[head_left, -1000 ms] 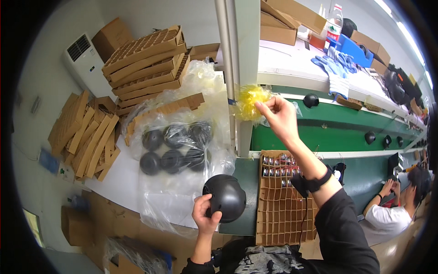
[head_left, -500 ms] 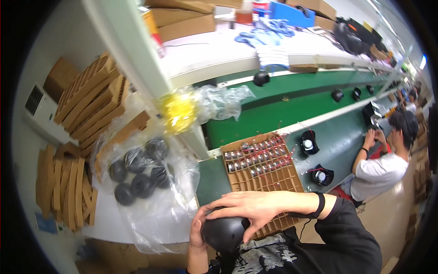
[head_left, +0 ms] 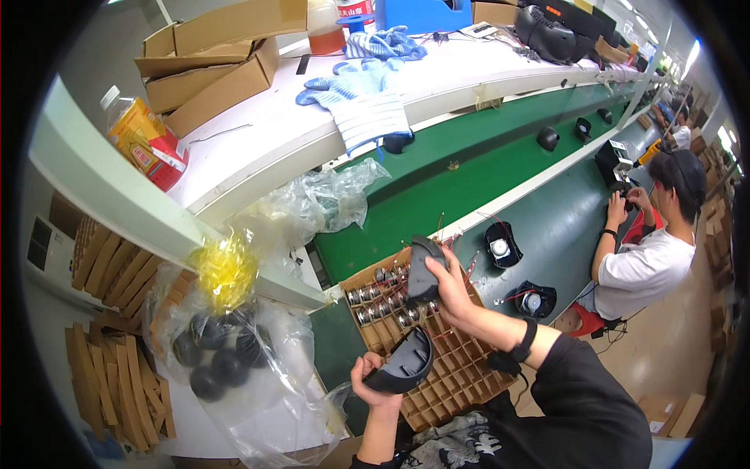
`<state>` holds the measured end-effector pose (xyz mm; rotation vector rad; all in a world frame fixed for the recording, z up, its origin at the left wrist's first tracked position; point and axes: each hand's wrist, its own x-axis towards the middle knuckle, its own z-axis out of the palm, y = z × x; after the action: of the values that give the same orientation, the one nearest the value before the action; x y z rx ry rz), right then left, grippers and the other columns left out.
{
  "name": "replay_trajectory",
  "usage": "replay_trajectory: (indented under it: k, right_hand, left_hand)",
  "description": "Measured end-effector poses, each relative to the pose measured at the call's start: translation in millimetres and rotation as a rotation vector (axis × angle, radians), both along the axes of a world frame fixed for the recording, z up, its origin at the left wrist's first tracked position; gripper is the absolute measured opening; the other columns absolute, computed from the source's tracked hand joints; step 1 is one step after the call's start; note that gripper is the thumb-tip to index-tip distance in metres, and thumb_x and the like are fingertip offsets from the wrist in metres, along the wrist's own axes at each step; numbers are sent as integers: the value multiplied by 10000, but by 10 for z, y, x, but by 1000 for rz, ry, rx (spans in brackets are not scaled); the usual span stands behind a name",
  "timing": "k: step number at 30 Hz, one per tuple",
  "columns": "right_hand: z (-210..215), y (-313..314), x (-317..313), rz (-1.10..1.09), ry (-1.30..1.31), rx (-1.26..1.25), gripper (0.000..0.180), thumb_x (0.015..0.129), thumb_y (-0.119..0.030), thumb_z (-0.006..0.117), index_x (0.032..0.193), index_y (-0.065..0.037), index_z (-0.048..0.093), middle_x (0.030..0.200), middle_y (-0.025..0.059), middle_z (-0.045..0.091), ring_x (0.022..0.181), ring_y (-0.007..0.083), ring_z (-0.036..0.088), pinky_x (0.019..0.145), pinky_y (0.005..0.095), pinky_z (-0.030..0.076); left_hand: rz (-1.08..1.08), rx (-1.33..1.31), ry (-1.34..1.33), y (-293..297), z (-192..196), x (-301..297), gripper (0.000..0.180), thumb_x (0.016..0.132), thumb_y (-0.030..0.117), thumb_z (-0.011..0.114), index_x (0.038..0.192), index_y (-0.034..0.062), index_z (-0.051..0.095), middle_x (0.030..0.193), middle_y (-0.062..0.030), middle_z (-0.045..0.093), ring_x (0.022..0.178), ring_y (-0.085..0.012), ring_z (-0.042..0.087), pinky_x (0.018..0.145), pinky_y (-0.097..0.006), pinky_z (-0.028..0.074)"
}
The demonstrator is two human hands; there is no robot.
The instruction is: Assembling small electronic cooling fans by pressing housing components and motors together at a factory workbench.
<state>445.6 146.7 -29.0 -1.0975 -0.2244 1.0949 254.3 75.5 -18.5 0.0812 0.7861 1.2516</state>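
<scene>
My left hand (head_left: 370, 380) grips a hollow black plastic shell half (head_left: 404, 365), its ribbed inside facing up. In my right hand (head_left: 455, 288) is a second black shell half (head_left: 424, 268), tilted on end with its smooth outer side towards me. The two halves are apart, with a gap between them. Beneath both hands lies a cardboard divider tray (head_left: 461, 374). Its far cells hold several small silver round parts (head_left: 378, 309) with red wires, and the right hand and its shell hide some of them.
Two black housings with white round centres (head_left: 498, 248) sit right of the tray. Black round shells (head_left: 209, 384) lie in a clear plastic bag at left. A green conveyor belt (head_left: 469, 168) runs beyond, carrying black shells. A co-worker (head_left: 644, 250) sits at right. Striped gloves (head_left: 359, 98) hang off the shelf.
The round black shell both hands were clasping is now in two halves, one per hand. My hands have moved apart and over the tray; the view has shifted.
</scene>
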Motion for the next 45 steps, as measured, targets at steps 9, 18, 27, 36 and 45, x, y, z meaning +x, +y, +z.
replay_trajectory:
  k: [9,18,27,36,45]
  right_hand:
    - [-904,1991,1613,-321,-525,-658,822,679,-419,794,1289,-5,431,1263,212,481,1182,309,466,995,400,388]
    - [-950,1411,1077,350,-1052,45,429,852,-278,650,1159,3,547,1143,139,567,1057,242,547,916,354,435]
    - [370,-122,31,1376,-840,344,268,762,-172,753,978,-40,665,926,76,669,858,182,643,693,303,517]
    - [1654,-76,-474,620,-964,708,50,821,-12,624,799,-27,583,777,39,584,693,99,551,622,236,451]
    - [1590,1257,-1461,406,-949,475,331,696,-238,821,819,-18,607,696,6,603,625,33,515,576,203,439]
  left_hand:
    - [-37,-304,-155,-51,-181,-72,434,882,468,472,630,115,499,596,-57,579,570,-216,566,633,-360,493]
    - [98,-314,-404,-33,-346,-455,494,886,516,467,892,61,659,939,-189,674,899,-391,635,838,-521,492]
    - [-52,-221,-449,-69,-331,-737,521,899,523,445,888,52,666,908,-204,671,878,-388,634,838,-500,491]
    - [625,34,-167,-270,-119,-2270,513,931,429,408,1187,9,553,1237,-210,535,1177,-355,478,1041,-497,352]
    - [489,86,-727,-432,-237,-2389,562,924,525,415,1189,54,569,1255,-124,561,1200,-317,472,1078,-469,300]
